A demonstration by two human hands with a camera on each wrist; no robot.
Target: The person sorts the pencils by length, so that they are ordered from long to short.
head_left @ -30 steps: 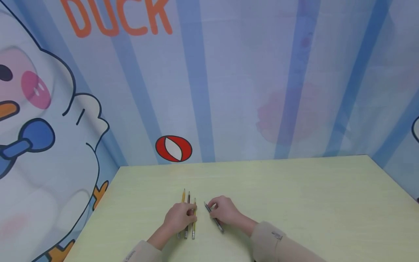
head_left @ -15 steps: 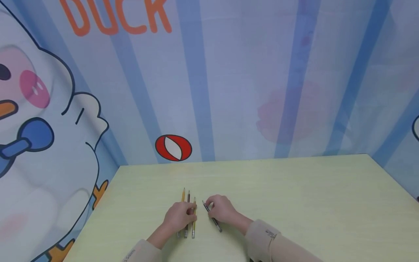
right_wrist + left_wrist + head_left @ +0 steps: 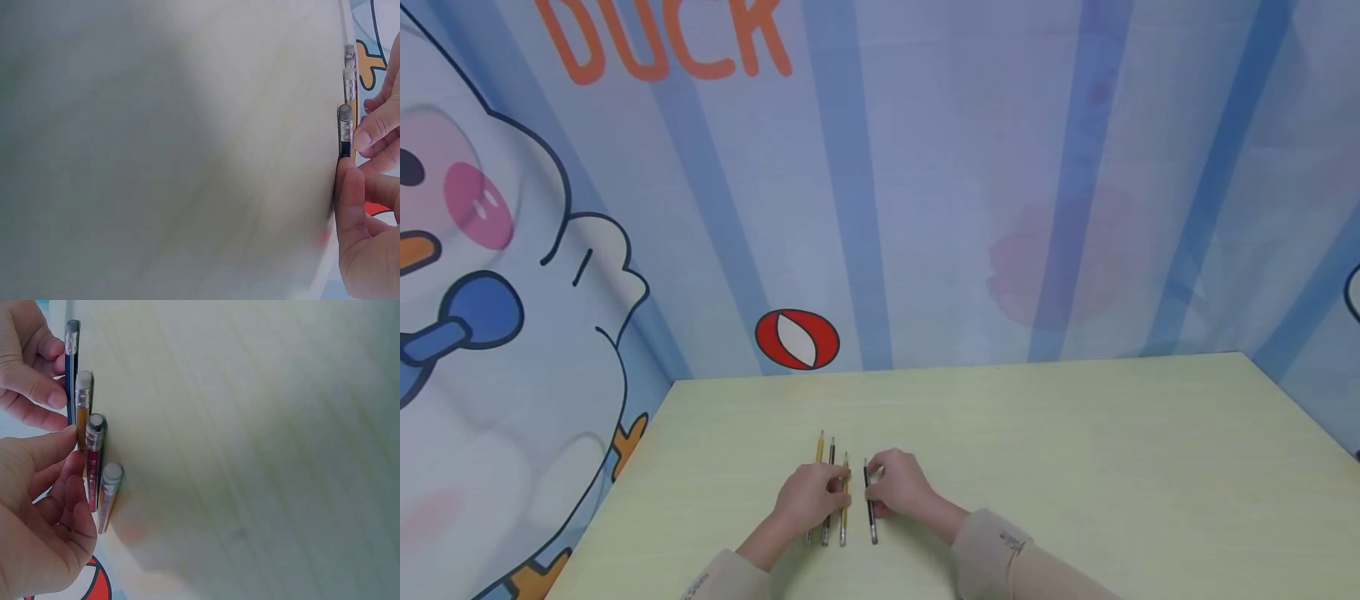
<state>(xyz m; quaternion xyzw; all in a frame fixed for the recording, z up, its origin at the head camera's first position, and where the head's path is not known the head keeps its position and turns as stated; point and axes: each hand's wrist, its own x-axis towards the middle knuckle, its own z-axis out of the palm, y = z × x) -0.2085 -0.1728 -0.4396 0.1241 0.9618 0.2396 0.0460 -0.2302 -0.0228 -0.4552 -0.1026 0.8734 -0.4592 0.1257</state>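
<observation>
Four slim pencils with eraser ends stand out against the pale table: my right hand [image 3: 901,483] pinches the dark one [image 3: 872,525] between thumb and fingers, upright in line with the others. My left hand [image 3: 810,497] arches over the other pencils, its thumb and fingertip gripping the nearest yellow pencil [image 3: 844,529]. Left of that lie a dark red pencil [image 3: 94,469] and another yellow pencil [image 3: 820,447], their middles hidden under the left hand in the head view. A narrow gap separates the dark pencil from the gripped yellow one.
The pale yellow table [image 3: 1075,450] spreads out on both sides of the hands. Behind it hangs a striped blue backdrop [image 3: 940,208] with a printed red ball [image 3: 797,339]. A printed white duck [image 3: 512,400] covers the left side.
My right hand has shifted slightly left and turned the dark pencil from a slant to nearly parallel with the others. My left hand has stayed in place.
</observation>
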